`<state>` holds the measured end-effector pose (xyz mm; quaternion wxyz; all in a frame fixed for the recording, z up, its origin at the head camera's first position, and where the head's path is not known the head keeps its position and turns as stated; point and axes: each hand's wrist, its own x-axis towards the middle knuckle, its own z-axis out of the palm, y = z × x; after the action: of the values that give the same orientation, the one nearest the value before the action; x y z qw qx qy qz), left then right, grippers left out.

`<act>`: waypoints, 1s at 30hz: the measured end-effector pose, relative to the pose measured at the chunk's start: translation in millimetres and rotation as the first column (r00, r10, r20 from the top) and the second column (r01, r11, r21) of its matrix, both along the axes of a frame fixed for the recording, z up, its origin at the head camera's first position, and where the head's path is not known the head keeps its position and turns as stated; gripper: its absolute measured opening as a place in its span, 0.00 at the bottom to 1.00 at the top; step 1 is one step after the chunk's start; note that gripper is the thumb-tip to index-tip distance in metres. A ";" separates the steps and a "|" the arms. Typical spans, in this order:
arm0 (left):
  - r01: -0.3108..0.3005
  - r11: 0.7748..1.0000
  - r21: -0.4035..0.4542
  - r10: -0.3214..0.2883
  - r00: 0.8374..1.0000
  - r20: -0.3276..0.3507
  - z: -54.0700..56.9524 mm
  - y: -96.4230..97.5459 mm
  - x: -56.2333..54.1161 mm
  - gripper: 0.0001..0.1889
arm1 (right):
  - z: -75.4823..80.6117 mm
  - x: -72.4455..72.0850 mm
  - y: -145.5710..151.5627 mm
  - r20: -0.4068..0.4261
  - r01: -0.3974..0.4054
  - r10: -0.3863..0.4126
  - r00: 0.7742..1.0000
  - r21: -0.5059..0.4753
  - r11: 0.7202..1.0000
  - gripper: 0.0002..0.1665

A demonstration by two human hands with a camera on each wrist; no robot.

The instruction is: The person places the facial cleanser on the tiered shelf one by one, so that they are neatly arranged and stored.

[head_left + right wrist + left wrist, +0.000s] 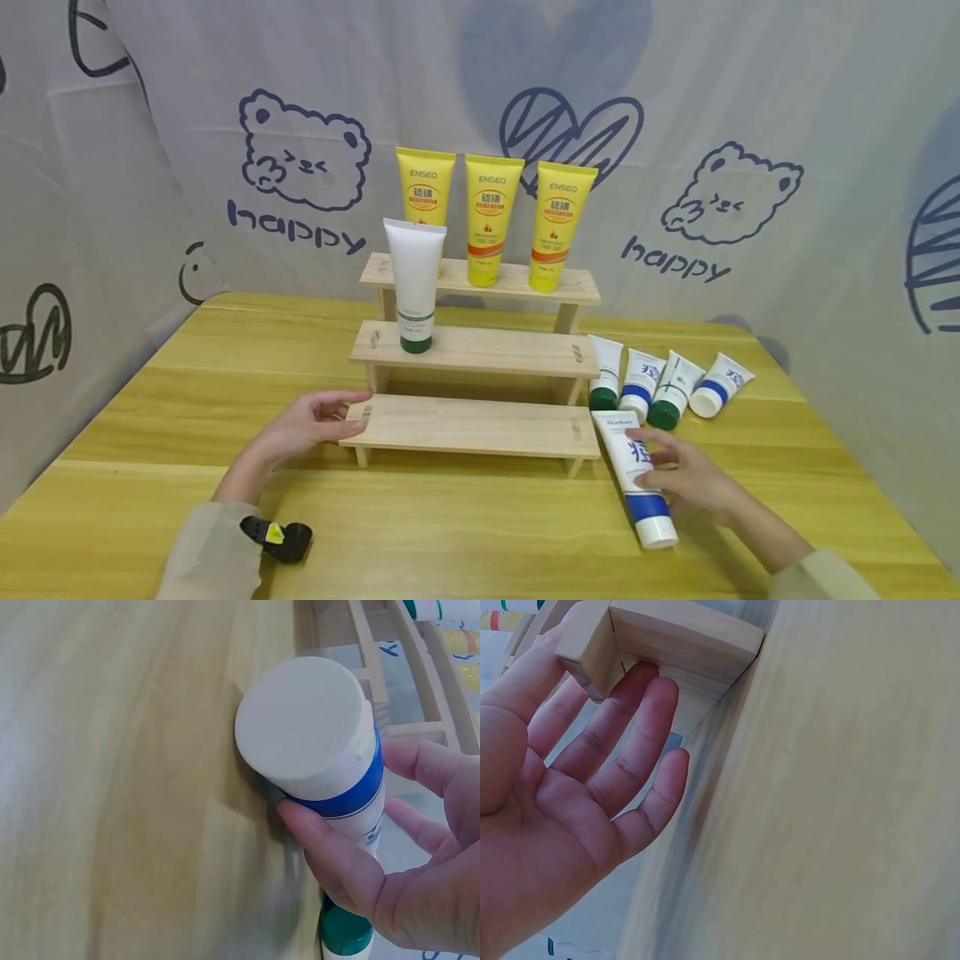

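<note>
My right hand (693, 477) grips a white squeeze tube (628, 454) with a blue band and white cap, thumb on one side and fingers on the other. The tube slants beside the right end of the three-step wooden display stand (472, 427), cap toward me; the right wrist view shows its cap (300, 716) up close. At the stand's left end, my left hand (315, 421) holds the lowest step, with fingers (656, 712) curving beneath the board near its leg. A white tube with a green cap (416, 279) stands upright on the middle step, toward the left.
Three yellow tubes (487, 221) stand on the top step. Right of the stand, several white tubes lie on the wooden table (450, 533), some with green caps (663, 414), others with blue bands (711, 390). A printed curtain (435, 75) hangs behind.
</note>
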<state>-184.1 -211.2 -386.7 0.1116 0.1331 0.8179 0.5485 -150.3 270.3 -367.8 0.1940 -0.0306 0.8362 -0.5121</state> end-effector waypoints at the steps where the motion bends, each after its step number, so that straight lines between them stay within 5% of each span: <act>1: 0.000 1.000 0.001 0.000 1.000 0.000 0.1 0.0 0.0 0.28 | 0.8 0.0 0.2 0.006 0.011 -0.011 1.000 -0.004 1.000 0.40; 11: -0.002 1.000 0.001 0.002 1.000 0.006 2.3 0.1 0.8 0.28 | 13.1 -4.4 -0.9 -0.058 0.041 -0.045 0.997 -0.068 0.997 0.48; 30: -0.002 1.000 0.003 0.002 1.000 0.004 0.6 -0.2 0.3 0.28 | 40.6 -18.1 -16.5 -0.202 0.088 -0.132 0.971 -0.210 0.974 0.44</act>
<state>-183.8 -211.4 -386.1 0.1127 0.1312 0.8170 0.5501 -168.4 253.8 -327.3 0.0698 -0.0583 0.7969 -0.5972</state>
